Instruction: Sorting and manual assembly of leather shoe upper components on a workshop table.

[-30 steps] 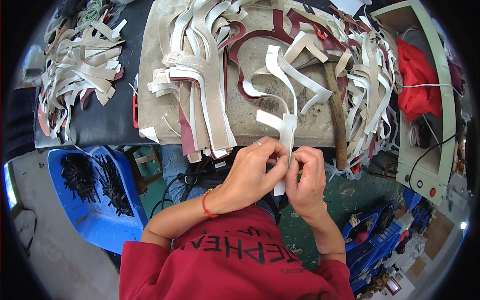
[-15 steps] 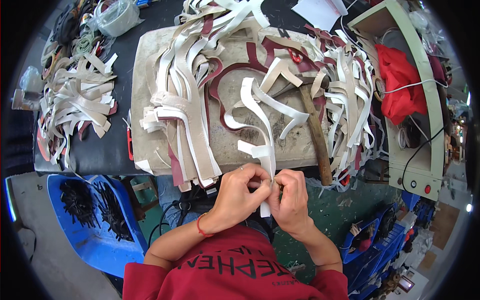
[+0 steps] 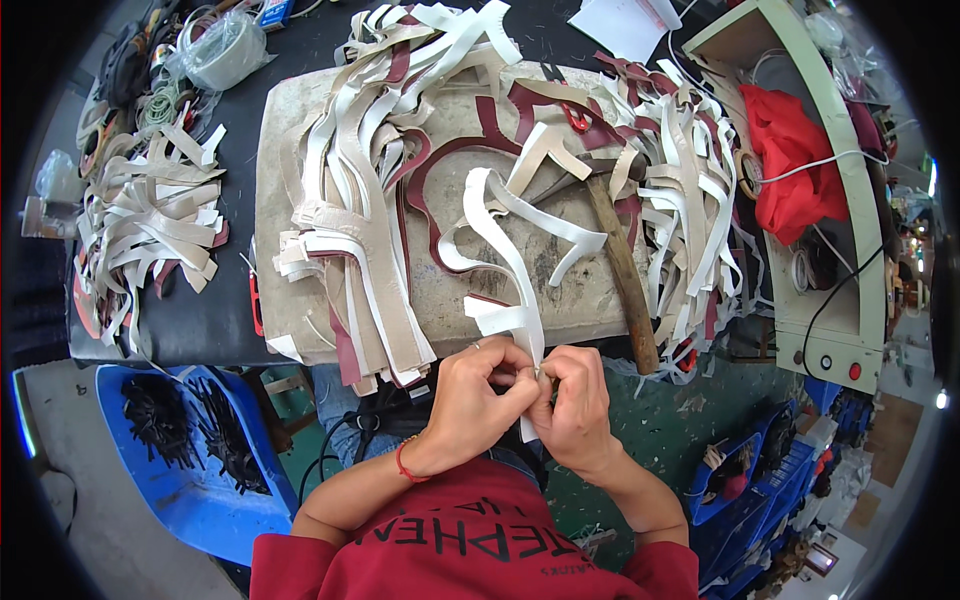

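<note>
A white strap [image 3: 523, 280] with a cross piece runs from the work board down into my fingers at the near edge. My left hand [image 3: 480, 398] is closed, its thumb and forefinger pinching the strap. Close against it, my right hand [image 3: 577, 405] is also closed in a pinch on the same strap. The strap's white tail hangs below the fingers, partly hidden by them. The exact pinched spot is covered by my fingertips. Beyond lie a maroon strap [image 3: 425, 205] and a hammer [image 3: 622, 275] with a wooden handle.
Piles of white, beige and maroon straps [image 3: 355, 200] lie on the pale board [image 3: 440, 310], with another pile [image 3: 690, 190] to the right and one [image 3: 150, 210] at far left. A red cloth [image 3: 790, 160] sits in a metal cabinet [image 3: 850, 320]. A blue bin [image 3: 190, 510] holds black strips.
The view has shifted slightly. Both hands stay pinched on the strap, a little closer together, and less of its tail shows below them.
</note>
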Motion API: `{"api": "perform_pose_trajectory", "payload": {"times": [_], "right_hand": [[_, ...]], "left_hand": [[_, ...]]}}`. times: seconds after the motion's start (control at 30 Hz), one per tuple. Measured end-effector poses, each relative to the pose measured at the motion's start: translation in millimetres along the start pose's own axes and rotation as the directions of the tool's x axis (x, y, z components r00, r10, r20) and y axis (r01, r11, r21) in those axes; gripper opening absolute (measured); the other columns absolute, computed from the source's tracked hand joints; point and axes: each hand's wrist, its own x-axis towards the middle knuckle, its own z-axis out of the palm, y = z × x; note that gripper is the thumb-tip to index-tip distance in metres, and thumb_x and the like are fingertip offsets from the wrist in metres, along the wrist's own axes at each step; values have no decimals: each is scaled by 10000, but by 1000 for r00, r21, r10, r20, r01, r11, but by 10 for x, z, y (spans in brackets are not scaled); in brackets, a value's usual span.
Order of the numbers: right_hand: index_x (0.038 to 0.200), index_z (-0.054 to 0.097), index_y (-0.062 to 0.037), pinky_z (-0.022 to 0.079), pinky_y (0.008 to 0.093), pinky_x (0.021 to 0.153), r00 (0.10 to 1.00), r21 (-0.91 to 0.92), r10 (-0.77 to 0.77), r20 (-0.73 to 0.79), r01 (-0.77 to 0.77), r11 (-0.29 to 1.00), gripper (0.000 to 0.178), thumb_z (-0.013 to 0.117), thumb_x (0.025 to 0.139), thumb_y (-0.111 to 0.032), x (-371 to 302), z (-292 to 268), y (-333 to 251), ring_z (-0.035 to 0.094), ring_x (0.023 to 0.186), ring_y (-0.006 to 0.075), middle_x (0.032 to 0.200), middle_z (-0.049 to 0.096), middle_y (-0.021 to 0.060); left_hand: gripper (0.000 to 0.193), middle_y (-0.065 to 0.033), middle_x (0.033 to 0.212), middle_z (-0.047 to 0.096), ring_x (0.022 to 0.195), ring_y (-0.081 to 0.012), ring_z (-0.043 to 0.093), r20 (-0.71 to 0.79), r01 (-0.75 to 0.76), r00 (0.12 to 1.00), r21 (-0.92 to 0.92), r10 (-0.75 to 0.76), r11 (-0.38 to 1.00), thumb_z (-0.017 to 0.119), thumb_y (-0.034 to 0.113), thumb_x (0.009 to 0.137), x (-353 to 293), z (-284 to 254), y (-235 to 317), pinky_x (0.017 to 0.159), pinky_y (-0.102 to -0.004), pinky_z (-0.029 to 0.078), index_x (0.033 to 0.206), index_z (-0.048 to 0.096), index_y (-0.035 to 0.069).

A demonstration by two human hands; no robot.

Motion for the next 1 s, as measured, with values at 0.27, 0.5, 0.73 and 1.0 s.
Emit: {"api": "perform_pose_trajectory", "payload": {"times": [0.27, 0.5, 0.73, 1.0], "right_hand": [[919, 494, 14, 455, 387, 679, 985, 102, 163, 57, -168, 980, 188, 617, 778, 30, 36, -113, -58, 537, 785, 307, 892, 536, 142], [869, 523, 7, 477, 382, 658, 990, -31, 138, 14, -137, 990, 159, 632, 756, 32, 102, -137, -112, 569, 745, 298, 853, 567, 133], [868, 523, 3, 466, 365, 630, 976, 157, 214, 25, -216, 964, 168, 626, 741, 38, 97, -161, -116, 557, 718, 300, 833, 569, 134], [829, 506, -4, 456, 381, 616, 993, -74, 121, 10, -120, 990, 185, 620, 691, 43, 179, -305, -52, 545, 696, 306, 788, 548, 135]], "left_hand": [[80, -75, 757, 622, 684, -104, 628, -7, -1, 1000, -35, 1, 999, 614, -3, 752, 2, 12, -17, 636, -230, 530, 795, 600, -68], [73, -75, 750, 620, 677, -97, 628, 4, -17, 1000, 15, 17, 1000, 612, 1, 759, 16, -4, 26, 643, -227, 527, 798, 604, -61], [103, -70, 822, 618, 735, -81, 610, -6, 31, 999, -191, -33, 981, 643, 50, 813, -46, -11, -29, 669, -233, 515, 826, 611, -47], [151, -145, 800, 610, 647, -266, 624, -39, -351, 921, 346, 387, 870, 653, 18, 758, -20, -59, 8, 566, -333, 485, 892, 596, -20]]}}
